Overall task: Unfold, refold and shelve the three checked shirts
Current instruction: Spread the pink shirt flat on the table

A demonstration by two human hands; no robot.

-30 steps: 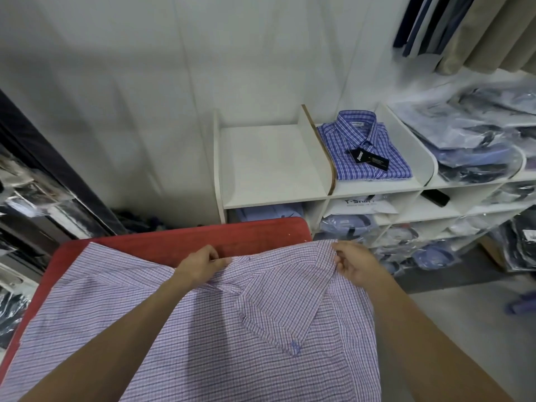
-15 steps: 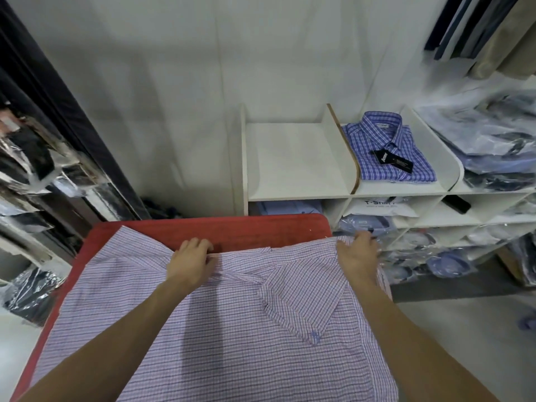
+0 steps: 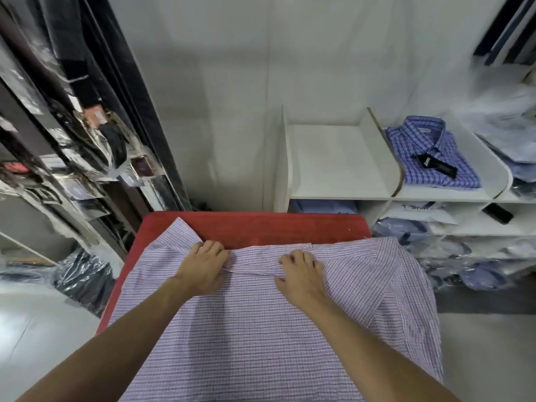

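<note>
A pink-and-purple checked shirt [image 3: 261, 329] lies spread flat, back side up, over the red table [image 3: 255, 226]. My left hand [image 3: 201, 266] rests palm down on the shirt near the left end of its collar. My right hand [image 3: 301, 274] presses flat on the collar area just right of centre, fingers spread. Neither hand grips the cloth. A folded blue checked shirt [image 3: 429, 153] with a black tag lies on the white shelf unit [image 3: 339, 195], in the compartment right of an empty one.
Bagged shirts fill the lower shelf cubbies [image 3: 412, 230] and the shelves at right. A black phone-like object [image 3: 497, 213] lies in one cubby. A dark rack with packaged items [image 3: 87, 158] stands at left. Hanging garments [image 3: 504, 27] show at top right.
My right hand slid left from the shirt's right shoulder to the collar. My left hand stayed near the collar's left end. The camera view swung left.
</note>
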